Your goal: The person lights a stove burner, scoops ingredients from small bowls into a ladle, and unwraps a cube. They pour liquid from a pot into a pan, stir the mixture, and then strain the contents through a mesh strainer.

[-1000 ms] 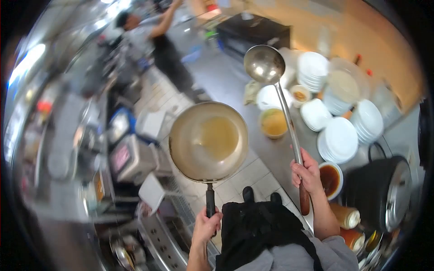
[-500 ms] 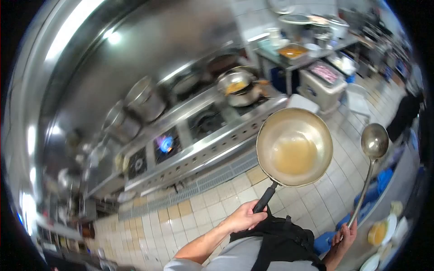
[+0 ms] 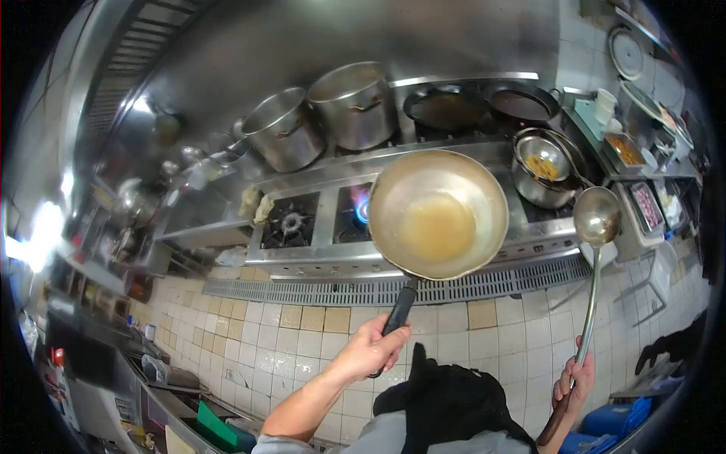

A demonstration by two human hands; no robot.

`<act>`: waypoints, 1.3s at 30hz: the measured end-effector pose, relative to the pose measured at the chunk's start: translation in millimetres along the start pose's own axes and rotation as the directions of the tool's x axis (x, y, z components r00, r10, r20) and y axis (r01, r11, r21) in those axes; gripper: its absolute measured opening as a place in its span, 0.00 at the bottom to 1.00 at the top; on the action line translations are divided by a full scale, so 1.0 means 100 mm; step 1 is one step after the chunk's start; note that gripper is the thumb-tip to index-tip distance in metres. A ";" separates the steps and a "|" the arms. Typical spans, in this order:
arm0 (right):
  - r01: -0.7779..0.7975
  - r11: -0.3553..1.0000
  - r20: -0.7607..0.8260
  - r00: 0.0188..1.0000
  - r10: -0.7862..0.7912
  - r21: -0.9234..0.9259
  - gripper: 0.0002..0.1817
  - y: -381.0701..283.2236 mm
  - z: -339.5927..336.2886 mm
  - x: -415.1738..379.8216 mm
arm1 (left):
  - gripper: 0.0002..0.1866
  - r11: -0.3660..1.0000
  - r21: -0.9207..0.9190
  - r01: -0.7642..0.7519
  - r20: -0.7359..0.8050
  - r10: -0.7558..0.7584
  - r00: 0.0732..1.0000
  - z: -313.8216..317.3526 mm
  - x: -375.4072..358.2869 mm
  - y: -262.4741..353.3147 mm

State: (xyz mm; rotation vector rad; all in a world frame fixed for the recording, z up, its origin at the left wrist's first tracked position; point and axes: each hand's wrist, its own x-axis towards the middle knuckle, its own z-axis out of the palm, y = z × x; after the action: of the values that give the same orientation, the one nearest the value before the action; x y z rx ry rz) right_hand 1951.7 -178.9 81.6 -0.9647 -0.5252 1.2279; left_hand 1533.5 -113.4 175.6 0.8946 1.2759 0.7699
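My left hand (image 3: 370, 349) is wrapped round the black handle of a deep frying pan (image 3: 388, 197), held out in front of me. A shallow pool of yellowish-brown liquid (image 3: 439, 227) lies in its bottom. In my right hand (image 3: 575, 378) is a long-handled metal ladle (image 3: 598, 214), bowl uppermost, to the right of the pan and apart from it. Behind the pan is the stove (image 3: 333, 261), where a blue flame (image 3: 362, 209) burns on a burner just left of the pan's rim.
Two tall stockpots (image 3: 355, 113) stand at the back of the stove, with dark woks (image 3: 446, 110) beside them. A strainer with yellow food (image 3: 543, 167) rests over a pot on the right. A floor drain grate (image 3: 318, 292) runs along the stove's front.
My view has turned toward the stove. The pan, still in my left hand, is now in front of the burners near the flame; the ladle has come round with it in my right hand.
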 end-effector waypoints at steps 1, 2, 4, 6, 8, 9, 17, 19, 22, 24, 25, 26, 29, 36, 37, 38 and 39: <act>-0.021 1.000 0.034 0.999 0.021 -0.006 0.34 0.04 0.15 0.12 | 0.13 0.999 -0.041 0.000 -0.045 -0.002 0.999 -0.16 0.04 0.08; -0.031 0.999 0.043 0.999 0.031 -0.014 0.34 0.09 0.29 0.24 | 0.13 0.996 -0.086 0.002 -0.087 -0.010 0.996 -0.30 0.07 0.16; -0.126 0.990 0.044 0.991 0.129 -0.064 0.34 0.22 0.55 0.50 | 0.12 0.993 -0.120 -0.016 -0.134 -0.001 0.991 -0.55 0.13 0.35; -0.159 0.985 0.069 0.984 0.163 -0.060 0.33 0.37 0.74 0.74 | 0.12 0.987 -0.155 -0.039 -0.243 0.000 0.970 -0.80 0.20 0.53; -0.213 0.971 0.124 0.966 0.225 -0.107 0.34 0.48 0.96 0.99 | 0.12 0.982 -0.174 -0.074 -0.307 0.017 0.952 -1.03 0.31 0.67; -0.219 0.971 0.160 0.959 0.233 -0.098 0.34 0.51 1.08 1.10 | 0.11 0.976 -0.191 -0.103 -0.365 0.027 0.930 -1.13 0.37 0.72; -0.281 0.938 0.309 0.891 0.334 -0.203 0.32 0.63 1.70 2.24 | 0.09 0.952 -0.233 -0.200 -0.524 0.051 0.850 -1.85 0.97 1.06; -0.282 0.931 0.344 0.872 0.349 -0.231 0.32 0.64 1.87 2.60 | 0.09 0.952 -0.246 -0.182 -0.560 0.014 0.828 -1.92 1.07 1.20; -0.247 0.929 0.391 0.854 0.342 -0.274 0.34 0.65 2.22 3.15 | 0.09 0.950 -0.241 -0.199 -0.589 0.020 0.808 -2.09 1.23 1.32; -0.234 0.932 0.433 0.835 0.339 -0.278 0.35 0.70 2.47 3.47 | 0.09 0.947 -0.248 -0.204 -0.608 0.012 0.794 -2.19 1.34 1.37; -0.229 0.931 0.452 0.825 0.340 -0.284 0.35 0.70 2.63 3.56 | 0.10 0.953 -0.232 -0.194 -0.614 0.011 0.789 -2.25 1.39 1.39; -0.214 0.934 0.474 0.816 0.332 -0.285 0.35 0.70 2.78 3.66 | 0.10 0.958 -0.212 -0.192 -0.619 0.021 0.785 -2.33 1.45 1.42; -0.162 0.936 0.469 0.830 0.301 -0.313 0.39 0.73 3.14 3.89 | 0.11 0.946 -0.236 -0.220 -0.638 0.020 0.770 -2.56 1.54 1.52; -0.184 0.962 0.488 0.833 0.261 -0.199 0.42 0.79 4.08 3.90 | 0.13 0.917 -0.272 -0.291 -0.637 0.055 0.769 -3.46 1.55 2.02; -0.199 0.965 0.506 0.823 0.259 -0.170 0.43 0.82 4.16 3.93 | 0.13 0.925 -0.244 -0.292 -0.646 0.070 0.760 -3.60 1.56 2.13; -0.186 0.968 0.495 0.834 0.245 -0.166 0.43 0.84 4.28 3.94 | 0.13 0.932 -0.217 -0.291 -0.658 0.080 0.749 -3.74 1.56 2.22; -0.193 0.969 0.492 0.836 0.245 -0.154 0.42 0.86 4.41 3.92 | 0.13 0.940 -0.185 -0.285 -0.667 0.093 0.739 -3.87 1.57 2.34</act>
State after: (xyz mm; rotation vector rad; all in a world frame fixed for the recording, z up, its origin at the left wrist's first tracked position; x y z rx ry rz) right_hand 1672.0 339.2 179.7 -0.7901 -0.9168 1.6953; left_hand 1173.6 181.7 287.1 0.5340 1.6371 1.4835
